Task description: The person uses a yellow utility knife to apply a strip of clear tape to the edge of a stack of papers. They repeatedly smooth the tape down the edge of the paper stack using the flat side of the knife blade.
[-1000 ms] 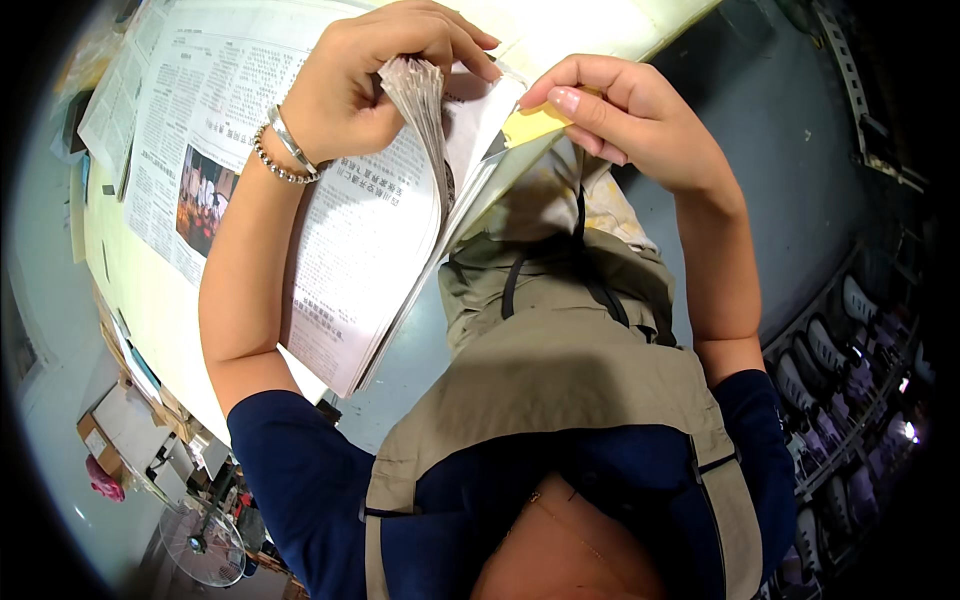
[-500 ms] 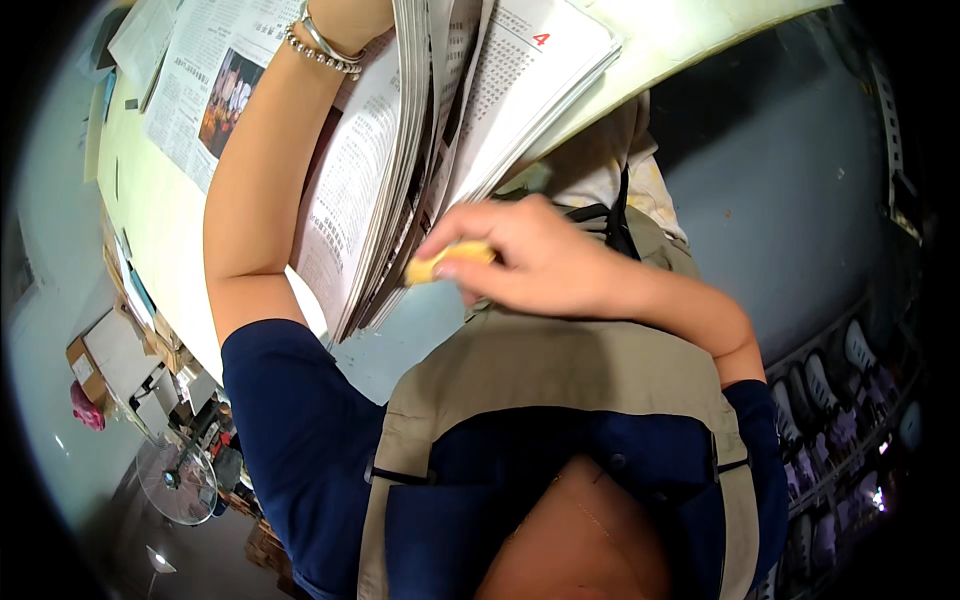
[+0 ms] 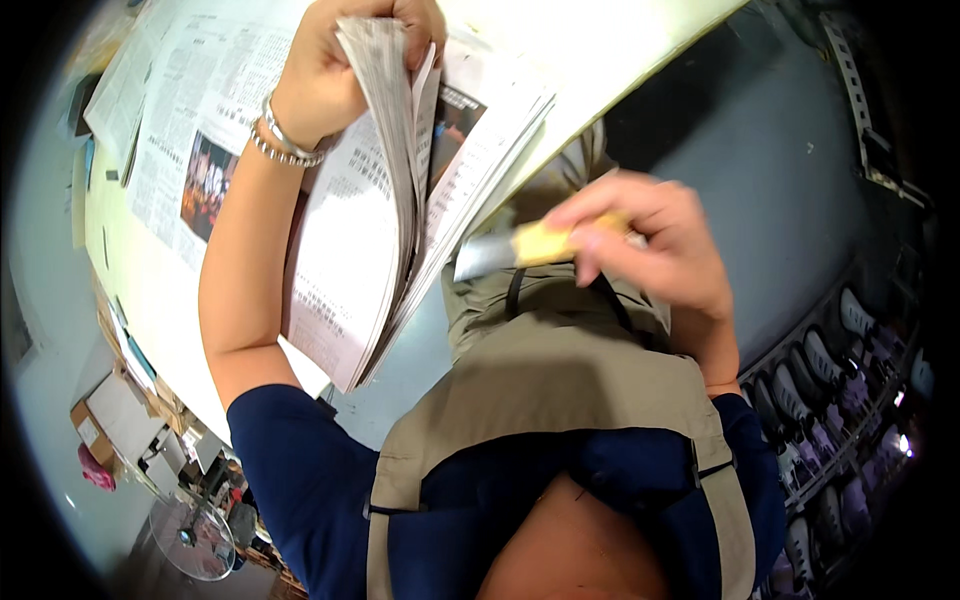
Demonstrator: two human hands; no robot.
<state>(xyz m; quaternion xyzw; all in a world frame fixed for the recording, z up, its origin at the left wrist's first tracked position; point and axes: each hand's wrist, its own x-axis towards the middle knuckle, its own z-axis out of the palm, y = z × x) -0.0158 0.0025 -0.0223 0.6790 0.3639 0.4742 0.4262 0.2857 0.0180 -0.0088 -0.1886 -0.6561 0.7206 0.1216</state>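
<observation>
My left hand grips the top of a thick stack of newspaper pages and holds them lifted on edge off the white table. A metal bracelet sits on that wrist. My right hand is to the right of the stack, over my khaki apron. It pinches a small flat tool with a yellow handle and a pale blade. The blade points left toward the lower edge of the lifted pages and is blurred. More open newspaper sheets lie flat on the table at left.
A grey floor lies right of the table edge. Racks of pale shoes line the far right. At lower left stand a cardboard box, a floor fan and clutter beside the table.
The view shifted down and left hand came back into view gripping the pages. My right hand pulled out from under the stack and moved right, showing the tool's blade.
</observation>
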